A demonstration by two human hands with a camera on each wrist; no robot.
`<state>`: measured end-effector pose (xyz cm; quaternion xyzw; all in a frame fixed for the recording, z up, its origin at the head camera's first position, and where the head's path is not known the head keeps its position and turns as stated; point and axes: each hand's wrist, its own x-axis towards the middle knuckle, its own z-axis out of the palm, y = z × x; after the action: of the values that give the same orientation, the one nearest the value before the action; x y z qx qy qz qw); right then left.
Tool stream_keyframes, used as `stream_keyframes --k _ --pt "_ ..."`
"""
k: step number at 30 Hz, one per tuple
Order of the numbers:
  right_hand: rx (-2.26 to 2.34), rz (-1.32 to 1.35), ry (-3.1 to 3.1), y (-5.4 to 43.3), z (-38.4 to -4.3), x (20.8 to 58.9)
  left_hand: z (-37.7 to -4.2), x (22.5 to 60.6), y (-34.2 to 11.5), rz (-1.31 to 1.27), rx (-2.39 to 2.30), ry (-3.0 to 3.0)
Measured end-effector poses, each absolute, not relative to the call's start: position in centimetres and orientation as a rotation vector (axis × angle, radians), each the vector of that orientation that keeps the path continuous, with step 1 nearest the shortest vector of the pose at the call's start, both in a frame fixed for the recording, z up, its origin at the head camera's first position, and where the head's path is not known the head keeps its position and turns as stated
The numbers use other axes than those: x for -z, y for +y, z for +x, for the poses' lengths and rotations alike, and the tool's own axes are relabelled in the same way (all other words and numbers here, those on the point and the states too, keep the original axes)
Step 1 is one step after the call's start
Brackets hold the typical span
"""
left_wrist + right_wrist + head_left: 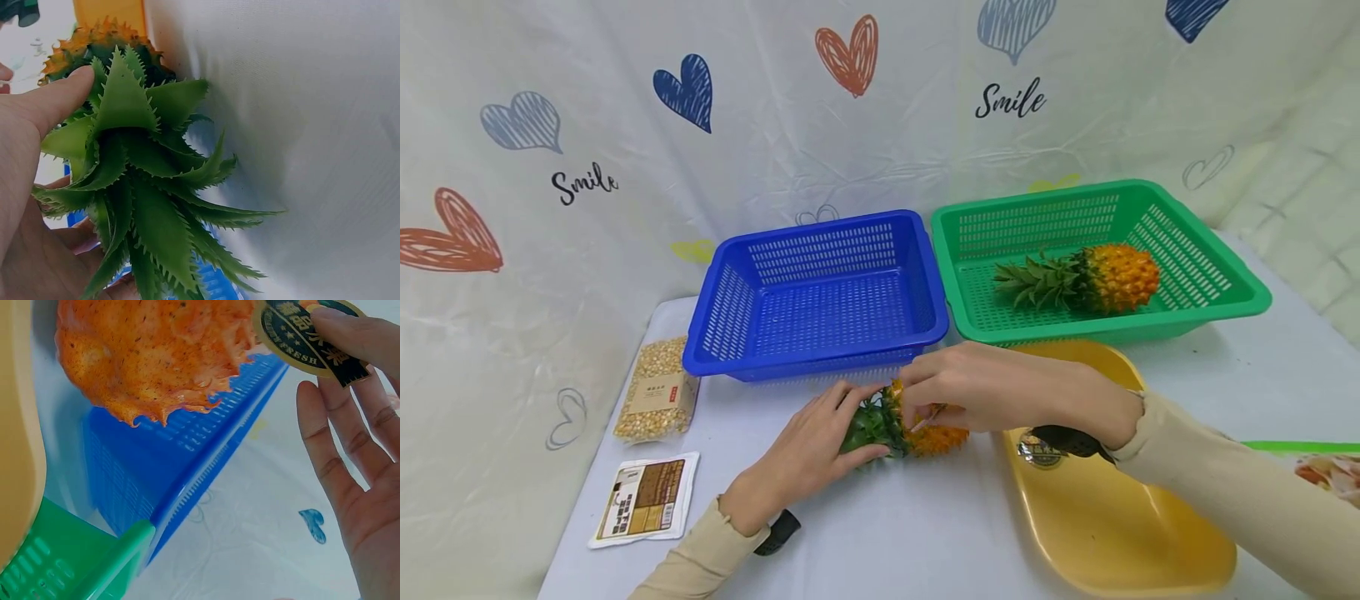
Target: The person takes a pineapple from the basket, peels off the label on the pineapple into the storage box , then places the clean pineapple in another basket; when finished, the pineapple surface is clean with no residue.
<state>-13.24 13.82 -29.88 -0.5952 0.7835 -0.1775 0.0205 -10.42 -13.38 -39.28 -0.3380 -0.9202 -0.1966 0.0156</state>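
Note:
A small orange pineapple with a green leafy crown (156, 219) lies on its side on the white table, its orange body (949, 442) toward the right. My left hand (808, 446) grips it around the crown, thumb on the near side and fingers beyond the leaves. Between thumb and fingers, my right hand (970, 385) pinches a round black-and-gold fruit sticker (297, 340), whose edge meets the spiny skin in the right wrist view. A similar sticker (1041, 450) lies in the yellow basin (1120, 542), partly under the right wrist.
Behind the hands stands a blue basket (820, 354). Right of it, a green basket (1210, 312) holds another pineapple (1120, 279). A bag of corn kernels (658, 392) and a flat white-and-brown packet (647, 500) lie at left. Printed green-edged packaging (1330, 471) shows at far right.

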Motion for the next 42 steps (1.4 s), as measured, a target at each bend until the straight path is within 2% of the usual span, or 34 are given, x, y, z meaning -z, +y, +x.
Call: stream_keyframes --k 17,29,42 --pt "0.659 -1.574 2.439 20.4 -12.9 28.0 -10.4 39.6 -13.7 -1.066 0.605 -2.821" --pt "0.568 -1.326 2.502 25.9 -13.4 30.8 -10.6 39.8 -13.3 -1.083 0.599 -2.815" --pt "0.500 -1.096 2.430 27.2 -14.0 33.2 -10.5 39.6 -13.4 -1.069 0.610 -2.828"
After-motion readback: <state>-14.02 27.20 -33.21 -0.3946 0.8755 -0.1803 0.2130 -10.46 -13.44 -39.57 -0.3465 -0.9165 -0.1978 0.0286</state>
